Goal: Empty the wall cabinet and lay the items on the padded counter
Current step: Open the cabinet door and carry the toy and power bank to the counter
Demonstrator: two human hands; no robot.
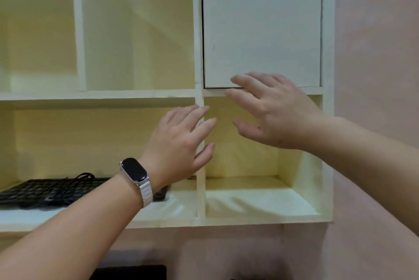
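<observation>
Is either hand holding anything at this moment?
No. The left hand and the right hand are both open with fingers spread before the cabinet, and the keyboard lies untouched on its shelf.

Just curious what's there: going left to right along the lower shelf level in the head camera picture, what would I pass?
Black keyboard with its cable → smartwatch on the wrist → left hand → right hand in front of the bare lower right compartment.

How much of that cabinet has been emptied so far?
Most open compartments look bare, such as the lower right one. Both the left hand and the right hand are open and hold nothing. Left to do: the black keyboard with its cable on the lower left shelf, and whatever sits behind the closed door.
</observation>
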